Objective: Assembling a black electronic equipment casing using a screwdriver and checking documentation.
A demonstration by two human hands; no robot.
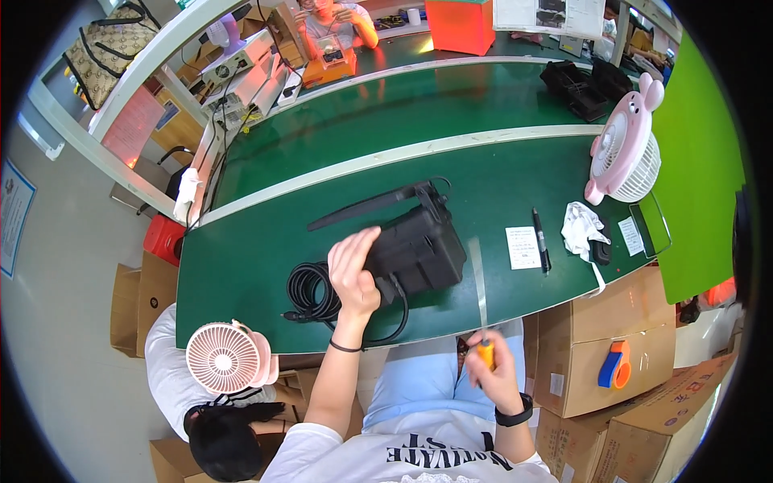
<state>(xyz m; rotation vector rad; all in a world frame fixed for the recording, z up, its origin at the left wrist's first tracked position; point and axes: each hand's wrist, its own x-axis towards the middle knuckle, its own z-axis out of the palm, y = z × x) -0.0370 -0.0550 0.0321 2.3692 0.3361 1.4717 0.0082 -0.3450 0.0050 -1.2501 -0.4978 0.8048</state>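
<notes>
We see a black box (423,249) on the green table (233,270), near the middle of its front half and turned at a slant. Its casing looks dark and blocky, with a long flat black fin (354,211) reaching out leftward from its far side. A black cable (403,318) leaves the near side, bends toward us and runs near a neat coil (310,290) at the left.

Our left hand (353,274) lies against the box's left end, forearm coming up from below, fingers long and close together, thumb bent in; we cannot tell whether they grip it or merely rest there. Our right hand (501,372) is off the front edge, above the lap, fingers curled around a yellow-handled tool (485,354). A thin pale streak runs from the tool up over the table — we cannot tell quite what it is.

The front edge passes just below the cable's bend. Bare green lies left of the coil, and a narrower stretch between the box and the paper (523,248). Beyond that stand tighter quarters: pen (540,239), cloth (581,231), pink fan (624,157). Behind, a white rail (435,145) crosses the table — well clear of the box.
</notes>
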